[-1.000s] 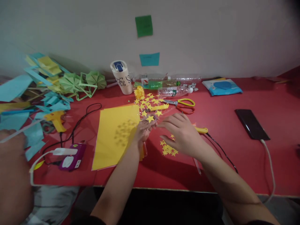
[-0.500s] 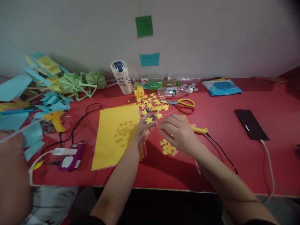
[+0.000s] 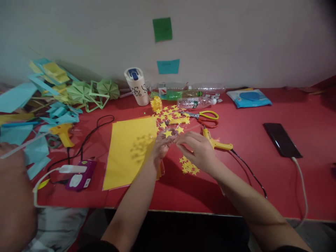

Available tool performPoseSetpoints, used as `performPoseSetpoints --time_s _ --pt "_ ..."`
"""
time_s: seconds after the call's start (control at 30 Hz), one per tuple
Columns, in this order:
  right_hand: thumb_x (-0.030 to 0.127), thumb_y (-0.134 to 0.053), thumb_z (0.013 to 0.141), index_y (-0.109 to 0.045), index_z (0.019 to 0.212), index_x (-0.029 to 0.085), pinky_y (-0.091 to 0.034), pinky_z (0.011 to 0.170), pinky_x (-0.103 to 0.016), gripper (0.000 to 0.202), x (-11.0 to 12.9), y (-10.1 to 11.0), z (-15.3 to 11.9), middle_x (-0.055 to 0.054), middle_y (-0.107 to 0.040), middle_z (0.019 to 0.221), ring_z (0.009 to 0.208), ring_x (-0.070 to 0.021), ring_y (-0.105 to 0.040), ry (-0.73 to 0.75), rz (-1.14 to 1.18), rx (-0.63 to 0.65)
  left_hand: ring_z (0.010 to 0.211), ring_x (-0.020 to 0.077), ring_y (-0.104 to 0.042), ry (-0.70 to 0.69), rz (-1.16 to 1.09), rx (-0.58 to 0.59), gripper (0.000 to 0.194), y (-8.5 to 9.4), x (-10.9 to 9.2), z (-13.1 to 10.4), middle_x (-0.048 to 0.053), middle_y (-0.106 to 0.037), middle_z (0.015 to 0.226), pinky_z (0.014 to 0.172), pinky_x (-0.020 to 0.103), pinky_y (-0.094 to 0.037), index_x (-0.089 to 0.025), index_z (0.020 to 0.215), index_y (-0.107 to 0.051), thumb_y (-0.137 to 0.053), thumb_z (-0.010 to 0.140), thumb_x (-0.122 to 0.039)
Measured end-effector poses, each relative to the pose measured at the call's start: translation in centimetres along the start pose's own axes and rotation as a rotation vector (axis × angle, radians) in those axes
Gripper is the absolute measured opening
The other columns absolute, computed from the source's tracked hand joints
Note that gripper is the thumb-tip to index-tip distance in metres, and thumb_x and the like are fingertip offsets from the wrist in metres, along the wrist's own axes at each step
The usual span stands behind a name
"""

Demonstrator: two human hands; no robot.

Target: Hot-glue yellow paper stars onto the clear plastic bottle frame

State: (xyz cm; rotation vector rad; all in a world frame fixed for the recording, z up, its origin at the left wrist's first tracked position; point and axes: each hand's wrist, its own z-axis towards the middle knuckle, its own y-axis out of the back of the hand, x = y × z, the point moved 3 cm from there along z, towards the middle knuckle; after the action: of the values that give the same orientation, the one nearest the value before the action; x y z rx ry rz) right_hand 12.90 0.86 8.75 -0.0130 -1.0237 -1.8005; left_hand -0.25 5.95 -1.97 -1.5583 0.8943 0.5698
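Note:
My left hand (image 3: pixel 160 146) is closed around a piece of clear plastic trimmed with several yellow paper stars (image 3: pixel 168 133). The stars spread away from my fingers, over the right edge of a yellow paper stack (image 3: pixel 128 143). Close beside it, my right hand (image 3: pixel 198 148) has thumb and fingers drawn together at the near side of the plastic. Whatever is between those fingertips is too small to make out. Loose yellow stars (image 3: pixel 189 166) lie in a pile below my right hand. A yellow hot glue gun (image 3: pixel 222 145) rests just right of that hand.
Scissors (image 3: pixel 208 115) lie behind my right hand, with plastic bottles (image 3: pixel 195 102) and a white tumbler (image 3: pixel 136 87) near the wall. A phone (image 3: pixel 282 140) charges at right. On the left are a second glue gun (image 3: pixel 64 134), purple power adapter (image 3: pixel 81 175), paper crafts and another person's arm (image 3: pixel 15 196).
My right hand has shifted slightly down and its fingers have drawn in nearer my left hand. The starred plastic has tipped a little, and more of the right glue gun shows.

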Motion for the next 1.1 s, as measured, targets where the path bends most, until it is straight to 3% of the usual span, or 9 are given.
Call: performPoseSetpoints --time_s 0.13,0.4,0.77,1.1 --pt "0.014 -0.051 0.091 -0.063 0.093 0.021 -0.055 0.068 -0.027 0.014 -0.1 -0.1 -0.2 -0.002 -0.075 0.086 0.075 -0.0133 -0.069 -0.058 0.017 -0.074 0.061 0.0120 -0.059 -0.018 -0.001 0.029 0.035 -0.3 -0.2 -0.2 -0.003 -0.064 0.064 0.061 0.025 -0.047 -0.020 0.060 -0.061 -0.091 0.044 -0.028" --pt "0.016 -0.051 0.092 -0.067 0.105 0.022 -0.055 0.066 -0.028 0.021 0.0 -0.1 -0.5 -0.002 -0.076 0.087 0.073 -0.0141 -0.069 -0.040 -0.060 -0.073 0.059 0.0100 -0.058 -0.012 0.028 -0.017 0.029 -0.3 -0.3 -0.3 -0.005 -0.058 0.059 0.059 0.023 -0.045 -0.019 0.057 -0.054 -0.083 0.054 -0.017" --pt "0.009 -0.053 0.089 -0.064 0.093 0.020 -0.056 0.070 -0.026 0.016 0.7 0.1 -0.2 -0.002 -0.077 0.089 0.079 -0.0132 -0.072 -0.024 0.022 -0.086 0.057 0.0085 -0.056 -0.047 -0.035 0.015 0.036 -0.1 0.1 0.0 -0.006 -0.058 0.061 0.062 0.023 -0.046 -0.019 0.059 -0.054 -0.087 0.043 -0.024" --pt "0.010 -0.056 0.089 -0.064 0.085 0.020 -0.059 0.071 -0.027 0.013 0.7 0.1 -0.3 -0.003 -0.078 0.087 0.081 -0.0139 -0.073 -0.026 0.105 -0.095 0.070 0.0134 -0.064 -0.041 -0.069 -0.024 0.034 1.0 1.0 0.5 -0.003 -0.064 0.069 0.070 0.025 -0.051 -0.020 0.070 -0.058 -0.085 0.049 -0.020"
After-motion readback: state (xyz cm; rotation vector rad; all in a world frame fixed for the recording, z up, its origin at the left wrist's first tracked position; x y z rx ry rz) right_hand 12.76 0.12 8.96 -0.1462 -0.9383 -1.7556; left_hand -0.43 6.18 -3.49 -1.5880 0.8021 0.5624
